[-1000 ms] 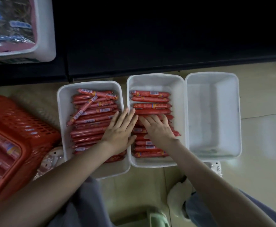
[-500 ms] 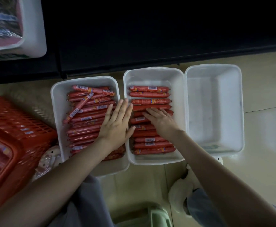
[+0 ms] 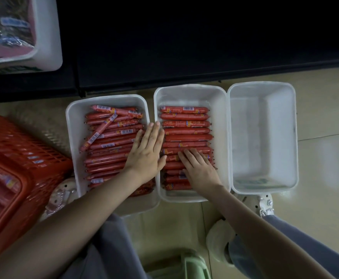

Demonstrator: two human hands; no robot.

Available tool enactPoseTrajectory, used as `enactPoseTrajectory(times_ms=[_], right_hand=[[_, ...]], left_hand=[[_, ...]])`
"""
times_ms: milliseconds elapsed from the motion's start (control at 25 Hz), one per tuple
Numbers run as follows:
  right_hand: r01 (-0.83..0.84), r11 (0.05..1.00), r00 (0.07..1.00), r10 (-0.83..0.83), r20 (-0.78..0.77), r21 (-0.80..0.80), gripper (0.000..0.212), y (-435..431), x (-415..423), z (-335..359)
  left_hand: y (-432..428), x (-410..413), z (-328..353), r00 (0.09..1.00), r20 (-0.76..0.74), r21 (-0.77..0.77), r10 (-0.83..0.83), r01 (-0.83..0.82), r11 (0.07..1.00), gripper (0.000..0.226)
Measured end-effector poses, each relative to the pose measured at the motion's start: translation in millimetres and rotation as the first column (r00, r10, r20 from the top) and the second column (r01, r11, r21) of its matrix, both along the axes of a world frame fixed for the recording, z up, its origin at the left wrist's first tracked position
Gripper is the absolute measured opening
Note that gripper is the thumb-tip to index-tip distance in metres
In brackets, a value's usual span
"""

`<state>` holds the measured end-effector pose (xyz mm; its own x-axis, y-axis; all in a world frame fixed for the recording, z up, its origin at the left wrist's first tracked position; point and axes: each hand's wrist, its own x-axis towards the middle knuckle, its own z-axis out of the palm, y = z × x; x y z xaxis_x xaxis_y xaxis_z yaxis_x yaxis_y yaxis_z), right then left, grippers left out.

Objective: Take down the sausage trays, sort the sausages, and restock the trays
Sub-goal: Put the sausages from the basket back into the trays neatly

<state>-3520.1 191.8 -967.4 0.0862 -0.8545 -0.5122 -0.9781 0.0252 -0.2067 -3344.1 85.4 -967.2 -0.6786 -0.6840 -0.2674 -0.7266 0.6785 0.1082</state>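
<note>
Three white trays stand side by side on the floor. The left tray [image 3: 72, 137] is packed with thin red sausages [image 3: 108, 150], and a few lie slanted on top. In the middle tray [image 3: 220, 109], thicker red sausages [image 3: 186, 123] lie in neat rows. The right tray [image 3: 263, 137] holds no sausages. My left hand [image 3: 146, 154] lies flat, fingers straight, over the right end of the left tray's sausages at the rim between the trays. My right hand [image 3: 198, 168] rests with fingers spread on the nearer rows in the middle tray.
An orange plastic basket [image 3: 13, 158] with more red sausages stands at the left. A dark shelf unit [image 3: 184, 47] runs along the back, with a white bin [image 3: 45, 37] of packets at upper left. My knees and a shoe [image 3: 218, 240] are close below the trays.
My right hand has slid back toward me over the middle tray's sausages. My left hand keeps its flat pose on the left tray. The view has shifted slightly.
</note>
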Motion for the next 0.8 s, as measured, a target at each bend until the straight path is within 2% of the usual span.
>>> enactPoseTrajectory(times_ms=[120,400,520,600,720,800], right_hand=[[0.065,0.995,0.995,-0.07,0.065,0.073,0.055,-14,-4,4],[0.027,0.976,0.998,-0.016,-0.053,0.218,0.064,-40,-12,-11],[0.086,0.979,0.996,-0.077,-0.055,0.187,0.068,-34,-5,8],[0.141,0.977,0.99,-0.141,-0.011,0.161,0.073,-38,2,33],[0.224,0.974,0.969,-0.225,0.1,0.029,0.066,-58,22,88],[0.22,0.973,0.963,-0.206,0.171,-0.066,0.062,-79,44,135]], left_hand=[[-1,1,0,1.0,-0.004,-0.001,0.002,-0.002,1.0,0.072],[-4,-1,8,1.0,0.013,0.082,0.0,-0.001,0.997,0.071],[-12,-2,25,0.997,0.074,0.222,-0.016,0.0,0.975,0.074],[-19,-2,49,0.998,0.061,0.289,0.016,-0.033,0.957,0.071],[-36,7,106,0.987,-0.051,0.333,0.152,-0.127,0.935,0.06],[-45,28,148,0.951,-0.148,0.289,0.271,-0.22,0.932,0.052]])
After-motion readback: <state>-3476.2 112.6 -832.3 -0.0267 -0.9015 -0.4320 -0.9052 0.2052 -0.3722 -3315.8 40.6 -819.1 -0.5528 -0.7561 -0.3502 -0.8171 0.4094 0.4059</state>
